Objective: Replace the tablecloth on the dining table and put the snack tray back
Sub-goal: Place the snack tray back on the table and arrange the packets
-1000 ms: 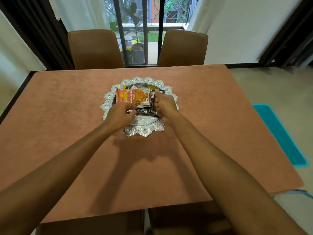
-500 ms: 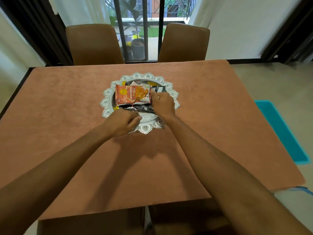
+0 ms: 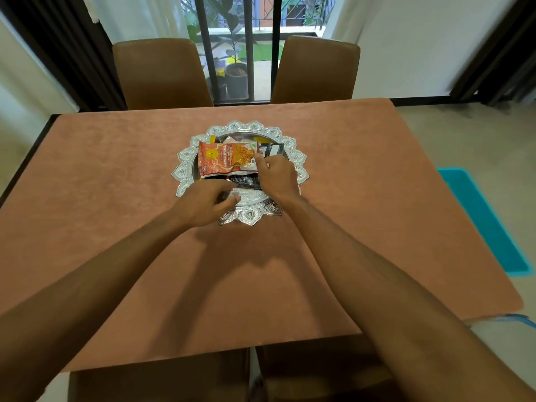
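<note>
Open tablecloth (image 3: pixel 377 198) rings the snack tray (image 3: pixel 185 158); two chairs (image 3: pixel 162 74) block the far edge.

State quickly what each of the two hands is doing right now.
Left hand: fingers curled over the tray rim; grip cannot be told.
Right hand: fingers curled at the orange packet edge; grip cannot be told.

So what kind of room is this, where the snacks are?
Probably a home dining room: a dining table covered by a terracotta tablecloth, padded brown chairs pulled up to it, and a silver snack tray in the middle.
</note>
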